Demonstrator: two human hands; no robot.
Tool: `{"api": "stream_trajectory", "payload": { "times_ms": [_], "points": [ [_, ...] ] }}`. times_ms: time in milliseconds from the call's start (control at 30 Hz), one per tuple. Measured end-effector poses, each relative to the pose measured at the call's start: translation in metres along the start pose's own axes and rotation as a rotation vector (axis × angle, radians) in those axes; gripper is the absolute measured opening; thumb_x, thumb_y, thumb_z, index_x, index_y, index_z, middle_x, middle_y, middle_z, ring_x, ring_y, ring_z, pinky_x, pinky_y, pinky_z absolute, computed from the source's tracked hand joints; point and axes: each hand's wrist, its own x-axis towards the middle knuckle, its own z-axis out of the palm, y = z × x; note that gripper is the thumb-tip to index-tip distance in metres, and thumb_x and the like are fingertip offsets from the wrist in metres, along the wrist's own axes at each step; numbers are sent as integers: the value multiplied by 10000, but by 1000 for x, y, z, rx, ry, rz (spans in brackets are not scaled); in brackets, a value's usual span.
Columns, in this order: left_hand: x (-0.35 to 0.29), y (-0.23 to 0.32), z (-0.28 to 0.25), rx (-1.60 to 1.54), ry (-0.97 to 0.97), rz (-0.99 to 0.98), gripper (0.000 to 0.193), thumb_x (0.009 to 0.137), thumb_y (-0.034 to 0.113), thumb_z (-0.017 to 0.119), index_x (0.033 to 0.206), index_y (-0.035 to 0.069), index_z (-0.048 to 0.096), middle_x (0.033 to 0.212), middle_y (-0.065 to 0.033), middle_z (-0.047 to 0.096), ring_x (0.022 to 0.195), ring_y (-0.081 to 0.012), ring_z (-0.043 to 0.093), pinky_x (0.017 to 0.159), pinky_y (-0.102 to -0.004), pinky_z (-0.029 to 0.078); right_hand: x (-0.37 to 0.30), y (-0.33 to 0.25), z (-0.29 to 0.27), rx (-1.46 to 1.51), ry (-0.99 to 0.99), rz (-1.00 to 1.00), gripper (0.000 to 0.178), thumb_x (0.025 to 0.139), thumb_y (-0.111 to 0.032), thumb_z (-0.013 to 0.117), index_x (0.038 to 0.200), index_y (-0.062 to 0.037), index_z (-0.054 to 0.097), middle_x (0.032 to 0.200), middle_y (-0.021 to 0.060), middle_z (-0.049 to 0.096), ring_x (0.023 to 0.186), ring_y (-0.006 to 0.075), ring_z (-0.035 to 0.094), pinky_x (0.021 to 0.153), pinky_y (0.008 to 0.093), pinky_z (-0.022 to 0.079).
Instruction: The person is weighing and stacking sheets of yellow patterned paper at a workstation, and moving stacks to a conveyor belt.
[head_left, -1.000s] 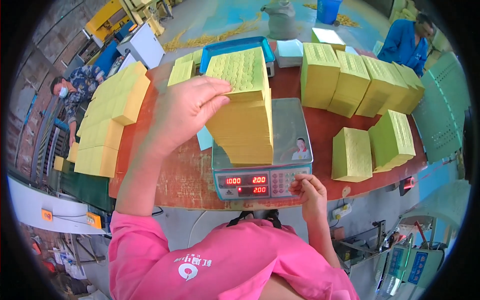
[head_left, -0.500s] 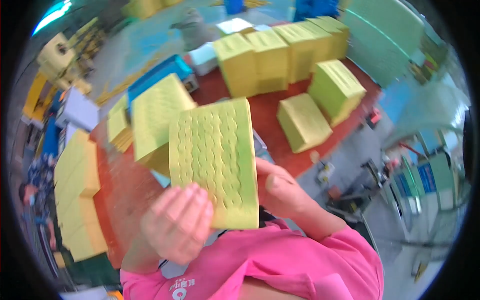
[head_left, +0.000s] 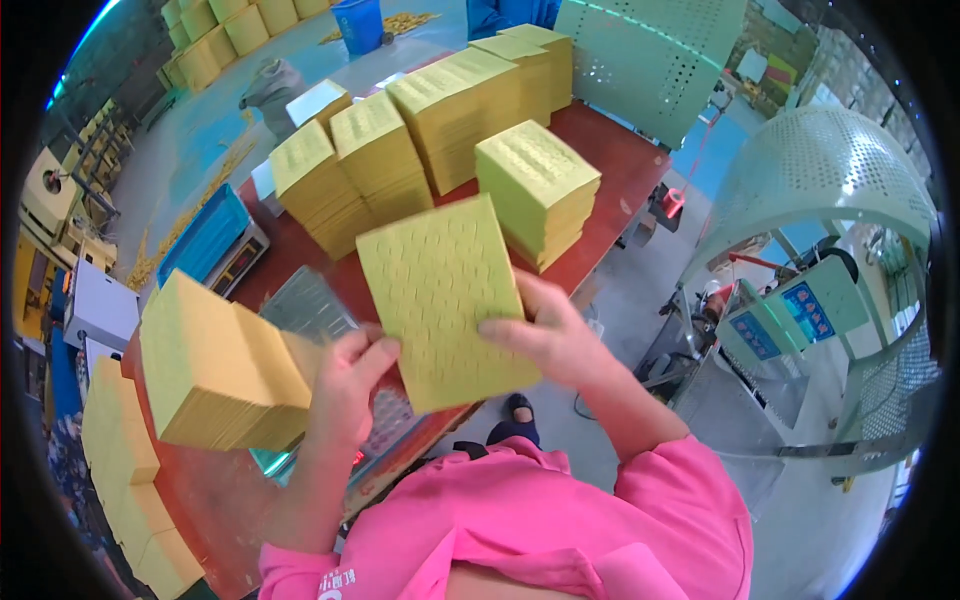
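In front of my chest I hold a thin stack of yellow paper sheets [head_left: 445,300], tilted, its top marked with rows of small wavy cuts. My right hand [head_left: 545,335] is closed on its right edge, thumb on top and the other fingers mostly hidden beneath. At the left edge my left hand [head_left: 350,385] is closed, thumb and fingers against the paper. Left of that hand a tall block of yellow paper [head_left: 215,370] stands on a device with a lit edge, partly covered by my arm. Behind the held stack is another paper block [head_left: 540,190].
Several tall paper stacks [head_left: 370,150] line the far side of the red table [head_left: 620,150]. A blue tray [head_left: 210,235] sits at the back left, and more paper blocks [head_left: 130,480] lie along the left edge. A perforated metal guard [head_left: 830,190] stands on the right.
The view has swung to the right. My left hand has shifted from the lower left face of the paper stack to its left edge, and my right thumb now lies over its top.
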Motion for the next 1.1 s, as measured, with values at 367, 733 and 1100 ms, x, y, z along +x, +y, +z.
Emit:
{"api": "stream_trajectory", "payload": {
  "times_ms": [367, 733, 1100],
  "points": [
    [229, 5, 145, 91, 21, -4, 205, 935, 230, 609, 792, 83, 603, 716, -52, 666, 576, -138, 628, 534, -264, 501, 157, -31, -235, -517, 403, -255, 416, 788, -159, 720, 1144, 39, 640, 907, 128, 699, 811, 165, 662, 735, 303, 523],
    [227, -18, 161, 114, 169, -50, 228, 880, 256, 627, 822, 36, 609, 689, -67, 631, 517, -139, 611, 434, -266, 486, 171, -4, -254, -741, 351, -263, 420, 770, -224, 726, 1143, -35, 679, 1002, 152, 708, 867, 223, 679, 799, 332, 527],
    [76, -46, 173, 621, 71, 697, 274, 820, 256, 690, 703, 48, 555, 645, -125, 572, 630, -337, 599, 574, -421, 452, 82, -10, -172, -676, 344, -667, 284, 958, -21, 530, 1230, 18, 604, 1164, 92, 623, 984, 161, 588, 879, 302, 483]
  ]
}}
